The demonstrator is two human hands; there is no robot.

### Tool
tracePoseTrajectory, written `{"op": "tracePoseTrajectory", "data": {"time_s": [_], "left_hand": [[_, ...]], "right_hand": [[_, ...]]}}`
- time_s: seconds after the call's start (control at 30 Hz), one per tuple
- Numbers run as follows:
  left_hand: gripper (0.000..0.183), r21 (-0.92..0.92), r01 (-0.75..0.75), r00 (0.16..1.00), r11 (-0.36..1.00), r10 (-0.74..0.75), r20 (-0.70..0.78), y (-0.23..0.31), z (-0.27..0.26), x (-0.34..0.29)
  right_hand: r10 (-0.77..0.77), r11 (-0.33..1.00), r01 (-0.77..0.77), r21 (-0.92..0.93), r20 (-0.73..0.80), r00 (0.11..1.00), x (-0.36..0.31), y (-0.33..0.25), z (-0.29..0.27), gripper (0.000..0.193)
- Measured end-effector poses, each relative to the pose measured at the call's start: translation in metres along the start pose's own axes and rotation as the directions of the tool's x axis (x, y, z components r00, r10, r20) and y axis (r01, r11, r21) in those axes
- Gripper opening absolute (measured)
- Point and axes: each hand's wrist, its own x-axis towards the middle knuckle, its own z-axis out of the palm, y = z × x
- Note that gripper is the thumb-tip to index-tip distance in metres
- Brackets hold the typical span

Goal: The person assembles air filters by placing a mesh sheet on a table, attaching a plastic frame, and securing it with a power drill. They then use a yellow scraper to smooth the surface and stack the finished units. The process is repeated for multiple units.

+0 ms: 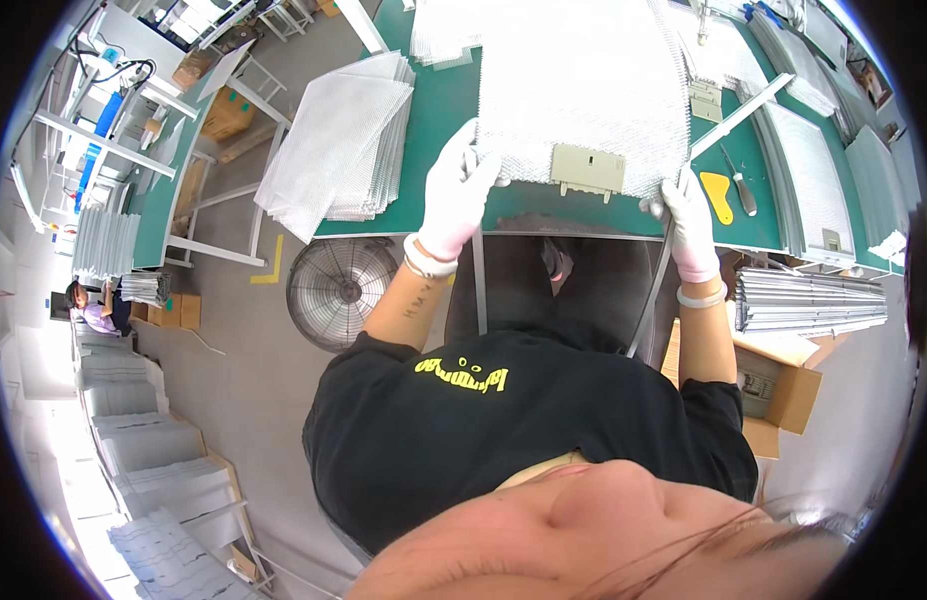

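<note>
A white mesh panel (583,90) lies over the green worktable (438,110), its near edge toward me. On that edge sits a beige plastic piece (588,170) with small prongs. My left hand (458,195), in a white glove, grips the panel's near left corner between thumb and fingers. At the near right corner, my gloved right hand (688,225) pinches the edge. Right of that hand, a yellow scraper (718,197) and a screwdriver (746,194) rest on the table.
Mesh sheets (333,140) are stacked at the table's left, overhanging its edge. Framed panels (803,180) lie at the right. A floor fan (343,293) stands below left; a cardboard box (793,400) and metal strips (808,300) are at my right. Another person (101,308) is far left.
</note>
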Motion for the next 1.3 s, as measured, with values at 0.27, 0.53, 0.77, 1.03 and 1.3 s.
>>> {"op": "tracePoseTrajectory", "data": {"time_s": [0.27,0.53,0.77,1.03,1.3], "left_hand": [[0.037,-0.433,-0.091,0.996,0.897,0.082,-0.039,0.033,-0.036,-0.059],[0.035,-0.324,-0.308,0.946,0.894,0.251,-0.207,0.078,-0.046,-0.015],[0.011,-0.115,-0.391,0.916,0.913,0.373,-0.149,0.078,-0.02,0.091],[0.019,0.051,-0.433,0.882,0.9,0.435,-0.182,0.011,0.006,0.102],[0.045,-0.065,-0.088,0.99,0.994,0.095,0.106,-0.091,0.001,0.071]], "right_hand": [[-0.133,0.982,0.153,-0.11,0.175,0.976,-0.028,-0.042,0.046,0.026],[-0.437,0.886,0.453,-0.098,0.146,0.887,0.024,-0.087,0.072,0.017],[-0.65,0.716,0.546,-0.435,-0.128,0.749,0.08,-0.101,0.058,0.032],[-0.588,0.751,0.461,-0.473,-0.161,0.793,0.089,-0.065,0.032,0.02],[-0.177,0.937,0.165,-0.308,-0.012,0.984,0.066,0.037,-0.013,0.034]]}}
